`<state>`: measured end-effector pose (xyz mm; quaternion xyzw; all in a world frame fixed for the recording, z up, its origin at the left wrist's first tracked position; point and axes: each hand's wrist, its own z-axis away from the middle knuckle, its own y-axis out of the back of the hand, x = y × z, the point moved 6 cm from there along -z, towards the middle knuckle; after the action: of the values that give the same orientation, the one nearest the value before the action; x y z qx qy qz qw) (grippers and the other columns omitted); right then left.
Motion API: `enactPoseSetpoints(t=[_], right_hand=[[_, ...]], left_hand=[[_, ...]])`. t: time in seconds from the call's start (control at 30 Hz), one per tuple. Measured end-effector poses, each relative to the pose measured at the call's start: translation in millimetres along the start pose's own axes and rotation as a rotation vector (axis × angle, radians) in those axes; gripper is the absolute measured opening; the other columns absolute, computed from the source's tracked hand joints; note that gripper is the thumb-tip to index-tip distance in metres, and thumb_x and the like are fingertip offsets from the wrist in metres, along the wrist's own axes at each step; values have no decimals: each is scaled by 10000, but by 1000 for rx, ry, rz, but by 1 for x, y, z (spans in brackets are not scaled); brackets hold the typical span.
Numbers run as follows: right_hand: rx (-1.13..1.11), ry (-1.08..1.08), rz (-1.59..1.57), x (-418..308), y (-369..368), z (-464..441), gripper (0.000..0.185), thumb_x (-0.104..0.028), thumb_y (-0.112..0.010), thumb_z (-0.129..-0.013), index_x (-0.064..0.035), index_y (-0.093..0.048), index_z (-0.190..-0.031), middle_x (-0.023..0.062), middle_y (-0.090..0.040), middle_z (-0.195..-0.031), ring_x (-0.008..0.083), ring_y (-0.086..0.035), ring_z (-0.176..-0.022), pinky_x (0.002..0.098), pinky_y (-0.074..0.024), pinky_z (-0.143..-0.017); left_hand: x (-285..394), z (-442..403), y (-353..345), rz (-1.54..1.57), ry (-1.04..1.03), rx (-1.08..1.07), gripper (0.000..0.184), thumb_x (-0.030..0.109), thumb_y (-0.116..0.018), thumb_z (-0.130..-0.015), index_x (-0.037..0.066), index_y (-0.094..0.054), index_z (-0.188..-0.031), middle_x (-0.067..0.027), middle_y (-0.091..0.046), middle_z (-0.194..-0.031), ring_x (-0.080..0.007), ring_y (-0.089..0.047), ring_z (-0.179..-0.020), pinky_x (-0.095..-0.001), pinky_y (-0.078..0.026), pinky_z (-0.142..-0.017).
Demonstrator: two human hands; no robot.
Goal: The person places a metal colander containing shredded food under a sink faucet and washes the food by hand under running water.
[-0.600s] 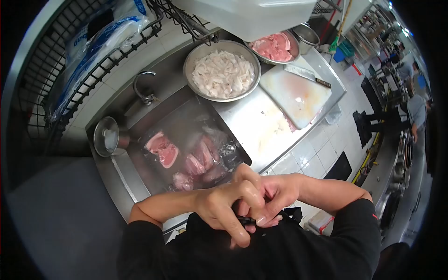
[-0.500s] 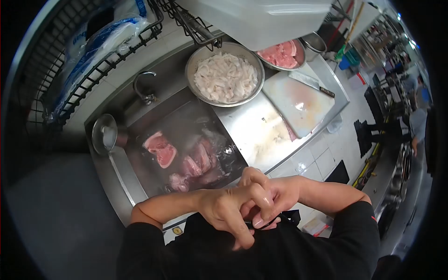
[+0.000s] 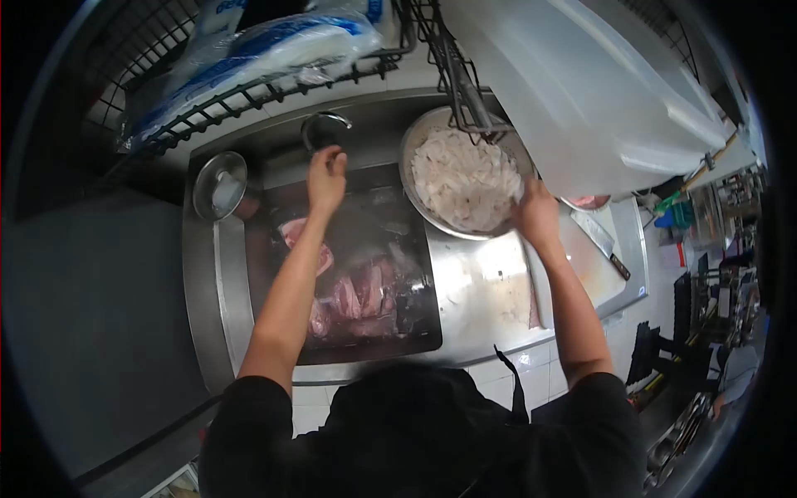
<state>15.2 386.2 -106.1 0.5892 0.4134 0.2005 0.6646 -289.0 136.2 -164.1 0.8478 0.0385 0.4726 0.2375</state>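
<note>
My left hand [image 3: 327, 181] is at the base of the tap [image 3: 322, 124] behind the sink, its fingers closed around the handle there. At the right rim of a large metal bowl [image 3: 413, 192], my right hand [image 3: 538, 216] has its fingers curled over the edge; they are slightly blurred. Pale, whitish strips of meat or tripe [image 3: 465, 178] fill this bowl. Below my left arm, the sink [image 3: 286, 350] holds water with pink pieces of meat [image 3: 365, 290] in it. One meat slice [image 3: 322, 259] is partly hidden by my forearm.
A cleaver [image 3: 602, 242] lies on a white cutting board [image 3: 585, 278] at the right. Another bowl of pink meat [image 3: 588, 202] is mostly hidden by a white plastic container [image 3: 598, 108]. A wire rack [image 3: 274, 91] hangs overhead. A small metal bowl [image 3: 220, 187] stands at the sink's left corner.
My hands were together in front of my body at the apron strings. They have moved apart and forward, the left to the tap, the right to the bowl's rim. The view has turned.
</note>
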Motion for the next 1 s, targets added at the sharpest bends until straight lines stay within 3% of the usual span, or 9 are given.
enactPoseSetpoints(t=[0.07, 0.17, 0.23, 0.43, 0.57, 0.63, 0.73, 0.83, 1.0], right_hand=[[-16, -190, 7, 41, -13, -24, 474, -148, -626, -799, 69, -440, -1177, 328, -589, -1049, 464, -566, -1015, 458, -452, -877], [223, -55, -192, 80, -53, -40, 499, -146, -602, -794, 48, -403, -1209, 318, -586, -1075, 470, -574, -1003, 453, -452, -874], [224, -316, -218, 76, -66, -35, 491, -132, -571, -782, 39, -410, -1213, 310, -588, -1082, 462, -575, -1019, 450, -442, -893], [392, -488, -431, 46, -82, -10, 529, -85, -546, -750, 76, -381, -1226, 325, -548, -1132, 440, -544, -1086, 441, -406, -949], [283, -578, -711, 1, -92, 6, 505, -14, -573, -742, 122, -336, -1166, 262, -557, -944, 295, -613, -637, 394, -522, -491], [278, -528, -891, -11, -104, 10, 448, 5, -568, -756, 111, -321, -1114, 239, -549, -896, 221, -569, -489, 315, -445, -316], [248, -470, -898, -32, -113, 18, 374, 5, -551, -767, 111, -307, -1029, 233, -562, -819, 237, -583, -483, 333, -479, -350], [79, -427, -951, -47, -102, 24, 367, -60, -590, -781, 117, -349, -993, 248, -591, -779, 298, -611, -525, 404, -513, -440], [305, 110, 42, -88, -49, -35, 630, -301, -712, -718, 51, -490, -1192, 308, -591, -1086, 418, -563, -1075, 447, -459, -904]], left_hand=[[-24, -18, 8, -163, -159, 175, 216, 202, -604, -909, 26, -658, -1023, -107, -685, -897, -207, -652, -840, -327, -498, -750], [-88, -6, -9, 165, 443, -252, 228, 185, -608, -878, 70, -659, -1068, -134, -681, -1004, -284, -657, -923, -361, -493, -856], [-85, -13, -7, -407, -161, -414, 265, 113, -573, -817, 107, -664, -1066, -125, -682, -975, -322, -661, -870, -430, -515, -788], [-70, 16, -34, -796, 0, -714, 287, 176, -591, -803, 80, -674, -1060, -103, -655, -1128, -322, -634, -990, -426, -483, -892], [-118, 54, -62, -703, -372, -438, 348, 312, -624, -843, 50, -676, -1066, -132, -526, -1323, -332, -573, -1116, -399, -458, -939], [-123, 52, -68, 230, 548, -552, 524, 437, -612, -870, 71, -577, -1243, -142, -383, -1434, -346, -492, -1210, -468, -433, -966], [-21, 82, -48, 1218, 983, -594, 627, 486, -563, -897, 150, -392, -1398, -156, -354, -1439, -379, -451, -1230, -568, -438, -918], [-4, 107, -59, 898, 990, -417, 630, 37, -580, -833, 115, -258, -1369, -172, -467, -1278, -382, -566, -1067, -602, -541, -712], [-5, 108, -61, 966, 1048, -237, 674, -131, -464, -709, 92, -303, -1324, -212, -492, -1204, -381, -615, -940, -553, -582, -612]])
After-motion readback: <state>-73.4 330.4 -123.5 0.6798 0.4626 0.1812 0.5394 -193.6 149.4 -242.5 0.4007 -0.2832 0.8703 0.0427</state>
